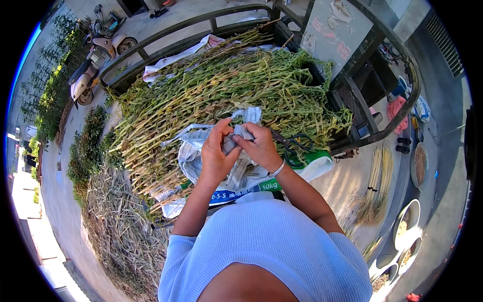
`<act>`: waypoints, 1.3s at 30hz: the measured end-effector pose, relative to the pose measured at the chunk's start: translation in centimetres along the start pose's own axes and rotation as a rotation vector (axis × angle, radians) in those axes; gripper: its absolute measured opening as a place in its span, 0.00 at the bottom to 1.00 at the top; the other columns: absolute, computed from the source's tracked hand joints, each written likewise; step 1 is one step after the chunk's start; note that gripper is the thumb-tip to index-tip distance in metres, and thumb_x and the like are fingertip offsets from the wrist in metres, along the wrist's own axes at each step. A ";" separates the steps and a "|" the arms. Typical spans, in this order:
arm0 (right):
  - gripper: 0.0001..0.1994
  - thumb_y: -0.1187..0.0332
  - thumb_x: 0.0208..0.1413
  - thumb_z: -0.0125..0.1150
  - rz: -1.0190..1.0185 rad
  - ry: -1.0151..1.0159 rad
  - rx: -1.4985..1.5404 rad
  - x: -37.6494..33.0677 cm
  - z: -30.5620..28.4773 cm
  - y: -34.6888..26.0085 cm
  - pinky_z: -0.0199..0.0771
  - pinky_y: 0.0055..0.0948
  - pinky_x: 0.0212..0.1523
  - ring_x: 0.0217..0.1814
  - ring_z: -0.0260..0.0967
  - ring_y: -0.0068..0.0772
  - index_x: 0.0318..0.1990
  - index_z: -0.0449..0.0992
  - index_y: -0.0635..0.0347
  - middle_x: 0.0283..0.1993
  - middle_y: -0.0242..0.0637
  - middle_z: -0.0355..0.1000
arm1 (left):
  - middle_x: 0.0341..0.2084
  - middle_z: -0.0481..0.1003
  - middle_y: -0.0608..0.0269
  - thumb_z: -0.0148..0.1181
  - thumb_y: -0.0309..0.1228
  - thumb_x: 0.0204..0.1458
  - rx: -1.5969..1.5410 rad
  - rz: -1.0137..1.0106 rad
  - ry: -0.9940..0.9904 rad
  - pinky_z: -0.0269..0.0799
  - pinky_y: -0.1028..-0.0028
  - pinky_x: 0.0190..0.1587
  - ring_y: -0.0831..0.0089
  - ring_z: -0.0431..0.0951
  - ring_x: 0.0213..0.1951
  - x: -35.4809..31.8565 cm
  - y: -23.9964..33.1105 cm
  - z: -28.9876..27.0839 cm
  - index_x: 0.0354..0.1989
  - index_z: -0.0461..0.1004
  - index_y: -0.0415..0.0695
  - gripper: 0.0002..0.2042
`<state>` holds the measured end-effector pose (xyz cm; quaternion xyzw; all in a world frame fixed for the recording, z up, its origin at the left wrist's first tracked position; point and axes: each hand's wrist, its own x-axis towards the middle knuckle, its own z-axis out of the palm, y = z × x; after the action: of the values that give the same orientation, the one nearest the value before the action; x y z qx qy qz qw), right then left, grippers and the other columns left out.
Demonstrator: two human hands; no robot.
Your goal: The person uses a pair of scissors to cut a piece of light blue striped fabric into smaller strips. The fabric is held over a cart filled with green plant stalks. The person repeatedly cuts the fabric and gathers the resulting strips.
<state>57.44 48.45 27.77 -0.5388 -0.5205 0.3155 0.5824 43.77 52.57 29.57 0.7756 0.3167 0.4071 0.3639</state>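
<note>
My left hand (215, 156) and my right hand (261, 148) meet at the centre of the head view, fingers pinched on a pale grey striped cloth (193, 151). A small folded part of it shows between my fingertips, and the rest hangs loose below and behind them. Just right of my right hand, dark-handled scissors (293, 145) lie on the plants. Under my hands a printed white, green and blue sack (317, 166) lies along the near edge of the load. Long cut green and yellowing stalks with pods (201, 95) spread behind.
The stalks fill a cart bed with dark metal rails (176, 41). Dry stalks (123, 221) lie on the ground at left, with a scooter (83, 83) beyond. At right are upright straw brooms (377, 183) and several round basins (406, 221).
</note>
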 end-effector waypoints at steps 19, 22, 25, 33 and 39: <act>0.05 0.78 0.51 0.54 -0.099 0.043 0.229 0.9 1.2 1.8 0.58 0.15 0.21 0.24 0.60 0.14 0.34 0.75 0.64 0.28 0.28 0.66 | 0.20 0.68 0.73 0.58 0.26 0.50 -0.378 -0.321 0.012 0.58 0.84 0.25 0.87 0.62 0.23 -0.2 -2.7 0.6 0.27 0.72 0.37 0.05; 0.04 0.79 0.49 0.54 -0.311 0.144 0.141 1.7 1.8 3.0 0.60 0.16 0.22 0.27 0.61 0.17 0.31 0.76 0.66 0.32 0.30 0.68 | 0.19 0.66 0.77 0.57 0.25 0.50 -0.580 -0.430 0.077 0.54 0.85 0.25 0.88 0.60 0.23 -0.3 -3.4 1.6 0.25 0.72 0.40 0.04; 0.05 0.79 0.51 0.52 0.164 0.155 0.567 0.8 2.6 3.7 0.58 0.16 0.21 0.27 0.61 0.17 0.33 0.75 0.64 0.32 0.31 0.68 | 0.17 0.63 0.78 0.57 0.25 0.50 -0.664 -0.438 0.296 0.52 0.85 0.24 0.88 0.58 0.22 0.2 -4.0 2.7 0.21 0.70 0.42 0.07; 0.12 0.60 0.60 0.48 0.225 0.509 0.939 1.9 -5.7 4.8 0.61 0.22 0.23 0.26 0.59 0.19 0.28 0.66 0.58 0.28 0.30 0.66 | 0.17 0.64 0.76 0.52 0.26 0.54 -0.476 -0.297 0.731 0.52 0.84 0.24 0.88 0.56 0.20 1.7 -12.1 -5.9 0.20 0.64 0.46 0.11; 0.15 0.56 0.61 0.43 0.053 0.286 1.294 2.7 -5.6 0.7 0.61 0.27 0.25 0.19 0.51 0.19 0.27 0.62 0.54 0.17 0.25 0.48 | 0.22 0.68 0.71 0.45 0.28 0.58 -1.070 -0.678 0.714 0.66 0.78 0.32 0.80 0.66 0.26 6.2 -9.6 -3.8 0.29 0.65 0.45 0.06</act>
<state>63.56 49.49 28.51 -0.1292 -0.1303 0.5042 0.8439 41.50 63.72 25.71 0.1707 0.3967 0.5993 0.6740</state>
